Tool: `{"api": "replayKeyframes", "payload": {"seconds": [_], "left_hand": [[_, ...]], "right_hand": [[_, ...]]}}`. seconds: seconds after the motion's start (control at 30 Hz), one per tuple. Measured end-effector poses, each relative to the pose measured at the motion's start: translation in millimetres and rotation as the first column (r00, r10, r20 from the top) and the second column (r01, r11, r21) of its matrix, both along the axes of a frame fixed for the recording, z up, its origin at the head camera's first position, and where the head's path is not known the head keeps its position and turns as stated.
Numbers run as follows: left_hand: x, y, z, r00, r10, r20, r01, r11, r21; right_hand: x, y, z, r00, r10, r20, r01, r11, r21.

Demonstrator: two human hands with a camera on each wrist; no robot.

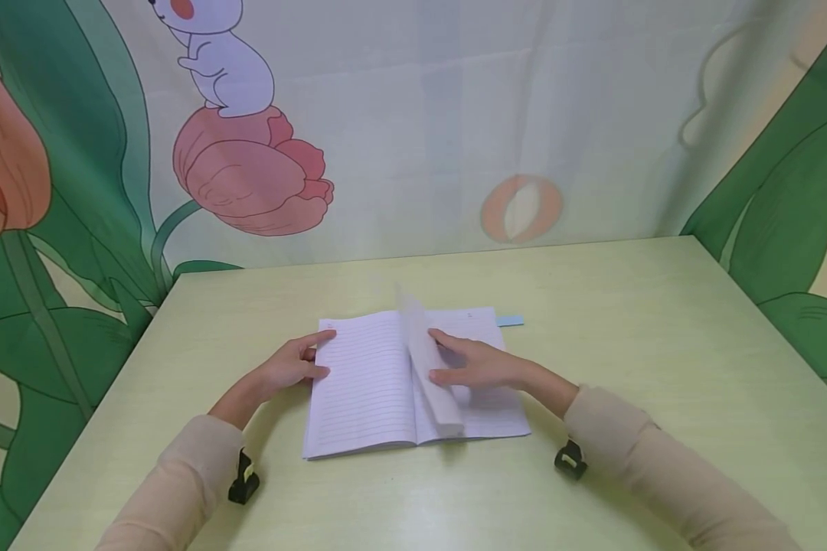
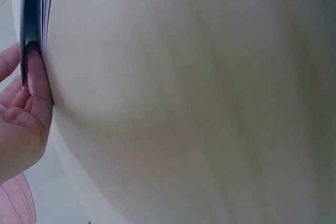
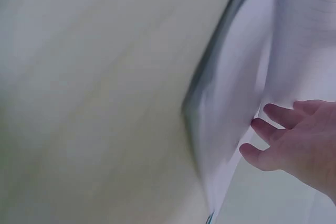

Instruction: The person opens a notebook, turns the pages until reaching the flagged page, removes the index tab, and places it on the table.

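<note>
A lined notebook (image 1: 364, 390) lies spread on the table. My left hand (image 1: 284, 370) grips its left edge, with thumb and forefinger over the page. Seen from the left wrist, fingers of the left hand (image 2: 26, 119) reach in at the notebook's edge (image 2: 32, 9), between cover and leaves. Near the middle, a blurred bundle of leaves (image 1: 433, 383) stands raised and leans over the right half. Against it rests my right hand (image 1: 485, 363), fingers apart and fairly straight. In the right wrist view the right hand (image 3: 304, 142) has its fingertips right at the paper.
A small light-blue tab (image 1: 511, 321) sticks out past the notebook's upper right corner. The pale yellow-green table (image 1: 627, 321) meets a printed curtain (image 1: 386, 153) with flowers and a white animal at the back. Each sleeve has a black device (image 1: 570, 460) by the wrist.
</note>
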State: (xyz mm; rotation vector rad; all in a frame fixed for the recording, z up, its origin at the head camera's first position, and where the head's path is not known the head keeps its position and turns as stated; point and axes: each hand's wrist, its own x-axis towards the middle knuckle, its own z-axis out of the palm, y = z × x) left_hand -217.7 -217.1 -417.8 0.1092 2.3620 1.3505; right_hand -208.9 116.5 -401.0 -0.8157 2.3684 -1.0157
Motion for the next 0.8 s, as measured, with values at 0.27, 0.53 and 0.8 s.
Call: {"api": "replayKeyframes", "payload": {"seconds": [0.27,0.53,0.8], "left_hand": [[-0.6,-0.3,3.8,0.993,0.009,0.115,-0.021,0.995,0.101],[0.1,0.0,5.9,0.992,0.019,0.121,-0.029,0.996,0.082],[2.7,-1.5,0.5,0.998,-0.057,-0.005,0.057,0.996,0.068]], "right_hand": [[14.1,-24,0.0,0.981,0.153,-0.117,-0.136,0.981,0.139],[18.7,-35,3.1,0.961,0.241,-0.14,-0.208,0.955,0.213],[18.6,-35,4.9,0.951,0.269,-0.149,-0.229,0.943,0.24]]}}
